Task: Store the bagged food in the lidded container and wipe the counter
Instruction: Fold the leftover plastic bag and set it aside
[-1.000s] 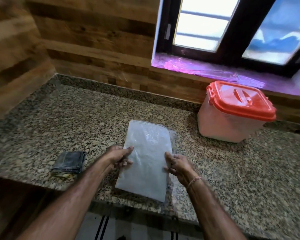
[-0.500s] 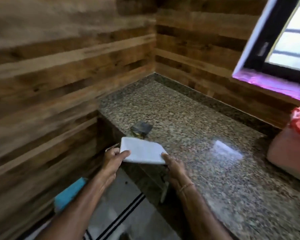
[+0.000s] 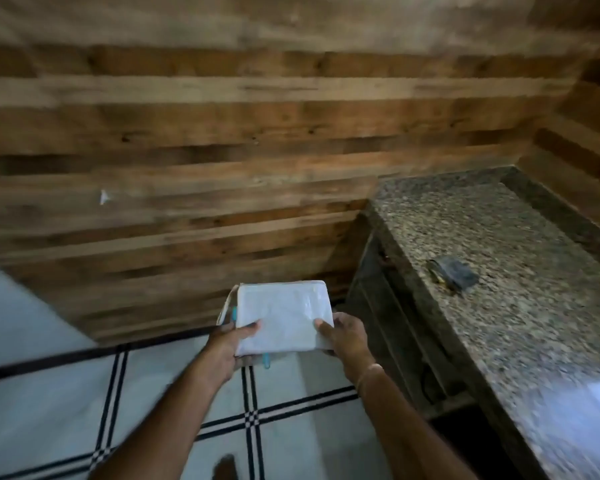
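While both hands clasp it, the bagged food [image 3: 281, 315] looks flat, white.

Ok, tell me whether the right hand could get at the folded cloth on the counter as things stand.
Probably not yet: the right hand and left hand both grip the bagged food. Nothing blocks the folded cloth on the counter.

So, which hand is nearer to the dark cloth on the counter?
Right. The right hand holds the bag on the side toward the cloth; the left hand holds the far side.

Dim, motion-blurred, glare at right
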